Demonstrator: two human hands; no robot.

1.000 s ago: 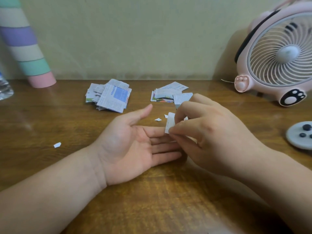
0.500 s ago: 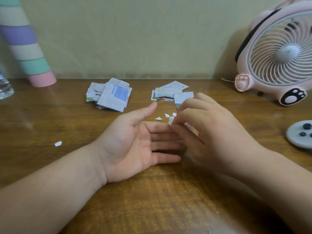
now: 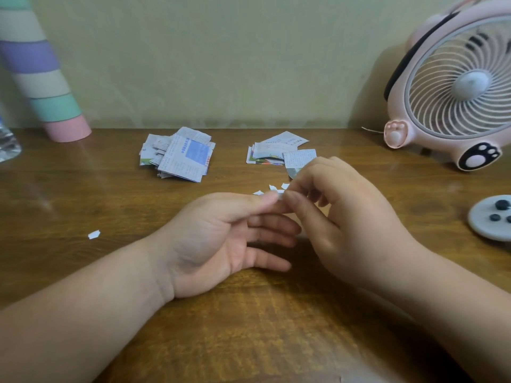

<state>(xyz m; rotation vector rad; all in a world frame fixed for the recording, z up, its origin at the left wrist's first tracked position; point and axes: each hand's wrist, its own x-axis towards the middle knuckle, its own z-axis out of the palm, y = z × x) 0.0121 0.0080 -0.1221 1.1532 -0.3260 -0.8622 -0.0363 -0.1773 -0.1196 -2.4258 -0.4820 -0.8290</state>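
My left hand (image 3: 221,239) lies palm up on the wooden table (image 3: 249,327), its thumb pressed toward the forefinger. My right hand (image 3: 340,217) meets it fingertip to fingertip. Between the two thumbs and forefingers a small white paper piece (image 3: 279,192) is pinched; only its top edge shows. A few tiny white paper scraps (image 3: 272,187) lie on the table just behind the fingertips. Two piles of printed paper pieces sit further back: the left pile (image 3: 178,156) and the right pile (image 3: 279,152).
A pink desk fan (image 3: 453,89) stands at the back right. A grey round controller (image 3: 492,217) lies at the right edge. A striped pastel tube (image 3: 38,70) leans at the back left beside a clear bottle (image 3: 7,145). One scrap (image 3: 94,234) lies left.
The paper piece held up by my right hand has been folded down small. My left thumb has closed in from open palm and now pinches it together with my right fingers.
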